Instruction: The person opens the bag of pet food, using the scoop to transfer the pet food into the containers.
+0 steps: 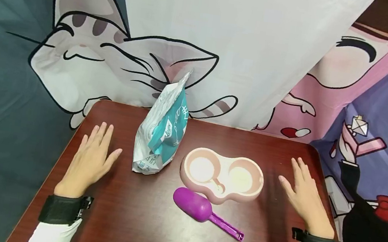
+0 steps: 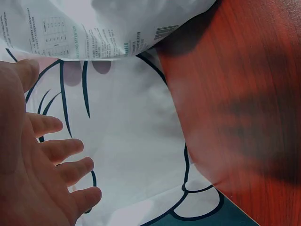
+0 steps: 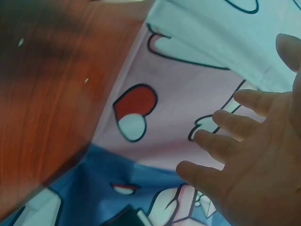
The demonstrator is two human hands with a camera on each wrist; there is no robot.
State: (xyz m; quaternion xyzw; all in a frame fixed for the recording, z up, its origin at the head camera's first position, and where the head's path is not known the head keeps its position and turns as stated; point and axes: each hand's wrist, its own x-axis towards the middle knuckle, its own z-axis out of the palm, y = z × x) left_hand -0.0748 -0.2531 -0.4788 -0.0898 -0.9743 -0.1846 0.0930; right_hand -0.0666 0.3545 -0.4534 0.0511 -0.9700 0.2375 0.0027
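My left hand (image 1: 89, 160) is held palm down over the left side of the table, fingers straight, thumb out, holding nothing. To its right stands an upright teal and silver-white bag (image 1: 167, 134); its printed back (image 2: 108, 28) tops the left wrist view. A pink double pet bowl (image 1: 220, 195) sits right of the bag, its left hollow white inside and its right one pale yellow. In front of it lies a purple scoop (image 1: 197, 206), handle (image 1: 227, 227) toward the lower right. Over the right side, my right hand (image 1: 306, 194) has its fingers extended and holds nothing.
The dark red-brown wooden table (image 1: 120, 218) ends against a cartoon-printed cloth (image 1: 251, 83) at the back and sides. Small pale crumbs (image 3: 86, 80) lie on the tabletop in the right wrist view. Dark straps (image 1: 63, 210) wrap both wrists.
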